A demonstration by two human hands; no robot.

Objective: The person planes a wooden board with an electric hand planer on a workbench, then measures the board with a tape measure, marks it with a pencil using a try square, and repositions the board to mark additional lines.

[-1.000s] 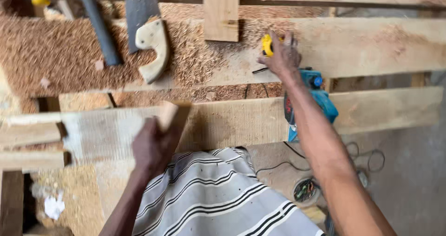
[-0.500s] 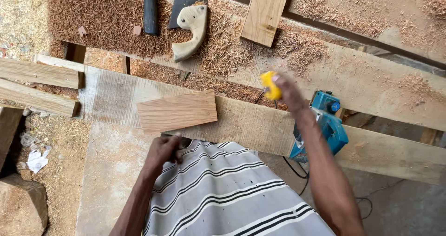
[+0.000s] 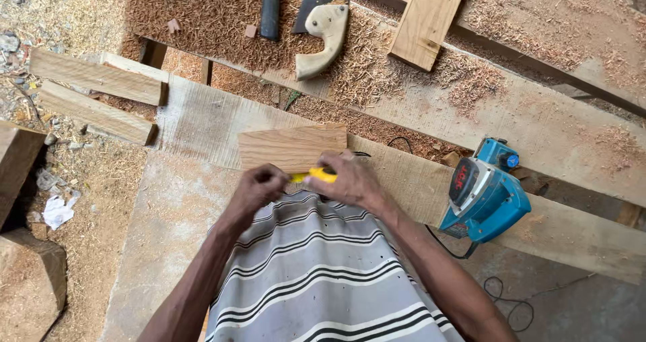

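Note:
A short wooden board (image 3: 293,147) lies flat on a long plank (image 3: 202,123) in front of me. Both my hands meet just below its near edge. My right hand (image 3: 350,180) grips a small yellow tool (image 3: 315,176), likely a tape measure. My left hand (image 3: 259,186) pinches the tool's left end, fingers curled. Most of the yellow tool is hidden under my fingers. My striped grey shirt fills the bottom of the view.
A blue electric planer (image 3: 483,195) rests on the plank to my right, its cord trailing down. A handsaw (image 3: 321,27), a dark tool handle (image 3: 270,7) and a wood offcut (image 3: 425,20) lie on a shavings-covered bench behind. Timber pieces (image 3: 94,93) lie at left.
The board has been laid flat on the plank. My right hand brought the yellow tool from the bench down to the board's near edge, and my left hand joined it.

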